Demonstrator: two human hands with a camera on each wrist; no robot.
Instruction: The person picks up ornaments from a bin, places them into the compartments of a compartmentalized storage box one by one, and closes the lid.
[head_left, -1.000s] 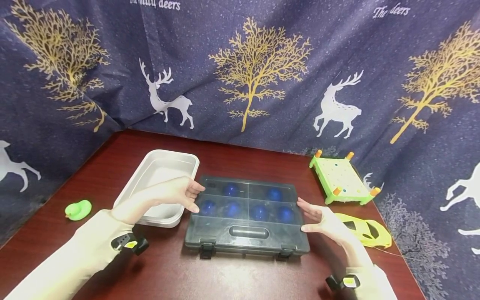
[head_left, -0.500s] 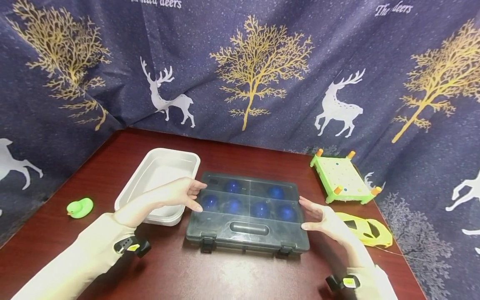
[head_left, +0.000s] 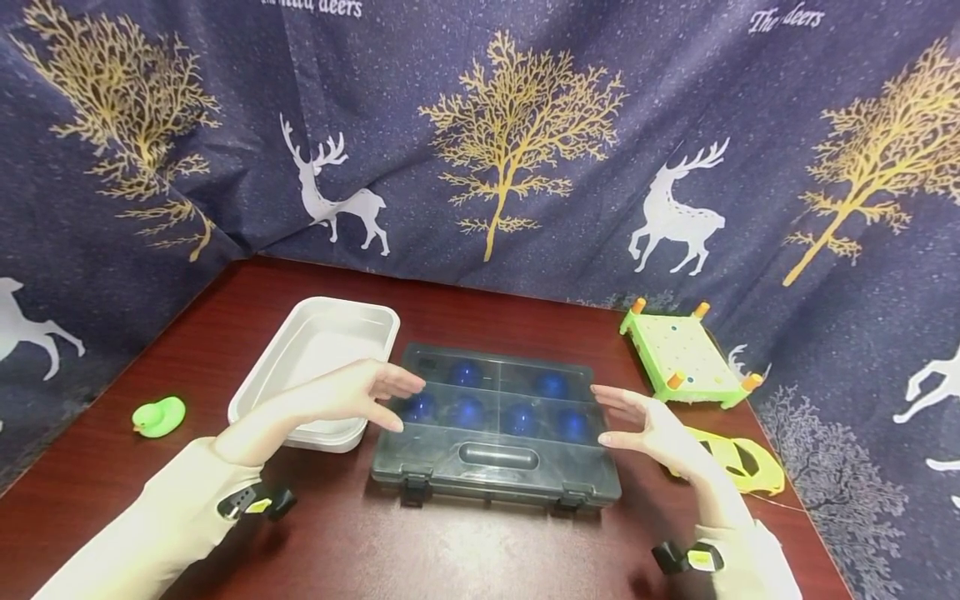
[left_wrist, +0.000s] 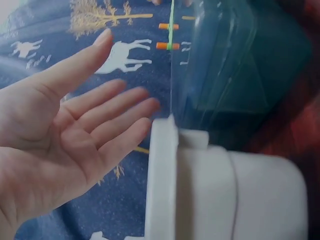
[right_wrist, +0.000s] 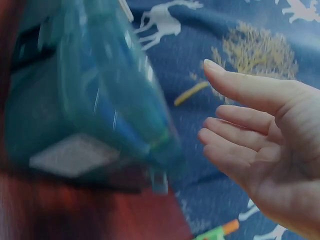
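Observation:
A dark, see-through plastic case (head_left: 495,454) with a lid and two front latches lies closed on the table. Several round blue things (head_left: 521,418) show through its lid. My left hand (head_left: 356,393) hovers at the case's left edge with fingers and thumb spread, holding nothing; the left wrist view shows its palm bare. On the other side, my right hand (head_left: 648,427) is held at the right edge, fingers loosely extended. Its palm (right_wrist: 280,165) is bare too, and the fingers stand apart from the case wall in the right wrist view.
A white plastic tub (head_left: 258,367) stands left of the case, under my left forearm. The green toy duck (head_left: 159,417) sits farther left. At the right are a green pegged toy bench (head_left: 690,354) and a yellow toy car (head_left: 753,467). A printed cloth (head_left: 480,150) hangs behind.
Both hands have come away from the case's sides and risen a little, their fingers opening. The case shifted slightly away earlier and now lies still.

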